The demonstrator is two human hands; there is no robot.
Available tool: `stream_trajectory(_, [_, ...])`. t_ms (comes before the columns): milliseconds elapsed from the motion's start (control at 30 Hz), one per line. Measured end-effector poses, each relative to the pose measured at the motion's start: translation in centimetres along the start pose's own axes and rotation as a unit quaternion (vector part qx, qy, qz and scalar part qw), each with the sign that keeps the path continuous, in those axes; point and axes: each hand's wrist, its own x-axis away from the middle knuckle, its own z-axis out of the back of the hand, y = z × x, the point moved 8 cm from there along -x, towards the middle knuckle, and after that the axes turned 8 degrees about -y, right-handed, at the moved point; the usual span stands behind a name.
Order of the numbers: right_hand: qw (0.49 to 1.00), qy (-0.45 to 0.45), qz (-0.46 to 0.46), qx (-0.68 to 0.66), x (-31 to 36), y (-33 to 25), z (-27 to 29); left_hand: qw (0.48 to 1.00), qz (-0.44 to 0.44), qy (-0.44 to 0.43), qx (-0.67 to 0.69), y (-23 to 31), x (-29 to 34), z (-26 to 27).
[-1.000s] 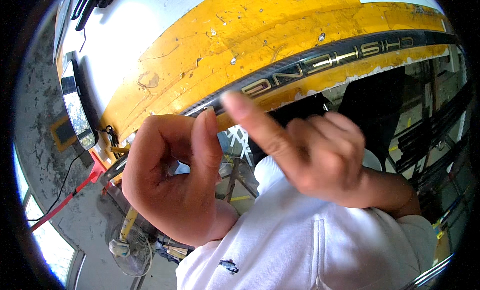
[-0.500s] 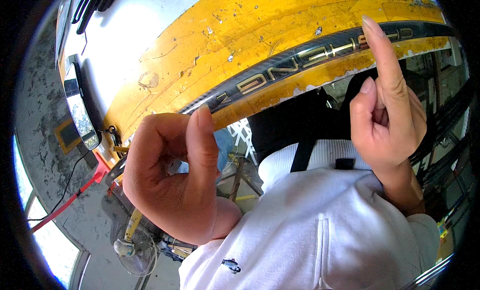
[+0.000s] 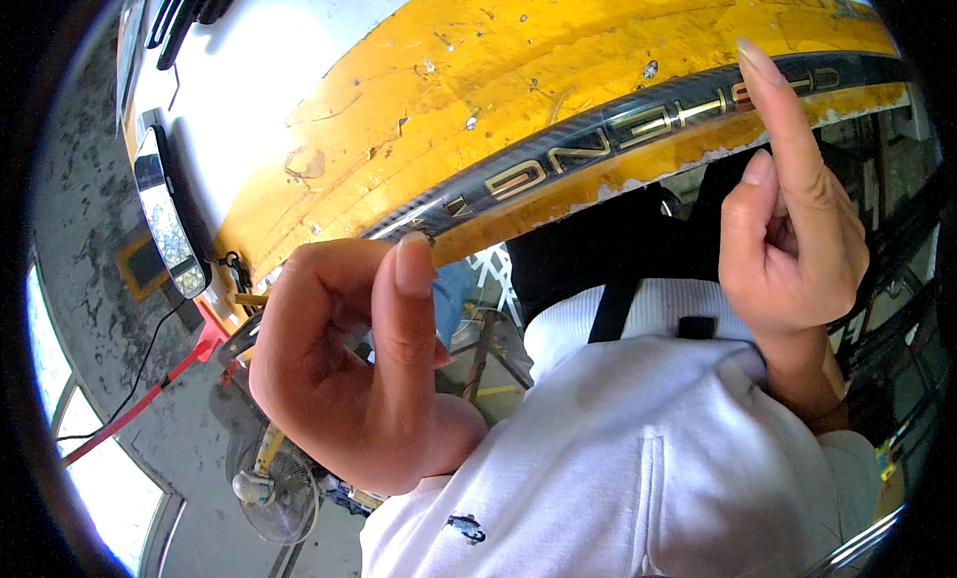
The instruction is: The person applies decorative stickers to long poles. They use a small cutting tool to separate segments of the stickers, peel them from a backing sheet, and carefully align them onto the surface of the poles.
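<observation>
A slim black carbon-look tube [image 3: 628,130] with gold lettering lies slantwise along the near edge of a yellow-covered worktop [image 3: 379,100]. My left hand [image 3: 349,369] has its thumb and curled index finger closed on the tube's left end, which they partly hide. At the right, my right hand [image 3: 797,209] holds its index finger stretched out across the tube over the lettering. Its thumb stands out a little and the other fingers are curled, with nothing visible in them. Whether that fingertip presses on the tube or hovers over it, I cannot tell.
A glossy, phone-like device [image 3: 164,214] rests at the worktop's left edge, near small dark keys [image 3: 234,269]. Several black tubes [image 3: 194,15] lie at the upper left. Below on the floor stand a fan [image 3: 274,493] and a red bar [image 3: 140,404]. Dark tubes crowd the right side.
The worktop, tube and both hands appear slightly further right and lower in view. The left hand's pinch and the right hand's outstretched finger stay as they were.
</observation>
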Motion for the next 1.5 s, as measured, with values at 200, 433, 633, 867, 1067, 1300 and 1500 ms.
stream_trajectory(200, [1.0, -0.024, -0.011, 0.006, -0.1, 0.1, -0.2, 0.991, -0.003, 0.016, 0.133, 0.3, 0.8, 0.1])
stream_trajectory(433, [0.998, -0.028, -0.007, -0.057, 1.0, 1.8, -0.1, 0.995, -0.054, 0.007, 0.089, 1.4, 0.5, 0.2])
stream_trajectory(633, [0.997, -0.004, 0.026, -0.071, 0.9, 1.8, -0.3, 0.996, 0.023, 0.031, 0.077, 0.5, 0.3, 0.8])
stream_trajectory(867, [0.997, 0.007, 0.005, -0.082, 1.3, 2.2, -0.5, 0.999, 0.03, 0.018, -0.035, -0.4, 0.3, 1.4])
stream_trajectory(1067, [0.992, -0.028, -0.039, -0.117, 2.2, 3.1, -0.4, 0.999, -0.01, 0.014, -0.034, -0.8, 0.3, 1.1])
stream_trajectory(1300, [0.995, -0.01, -0.011, -0.094, 2.4, 3.2, -0.6, 1.0, -0.018, -0.003, -0.016, -1.1, 0.1, 0.8])
stream_trajectory(1500, [0.998, 0.018, 0.018, -0.052, 1.8, 2.6, -0.6, 0.999, -0.05, 0.003, 0.0, -1.3, 0.1, 0.9])
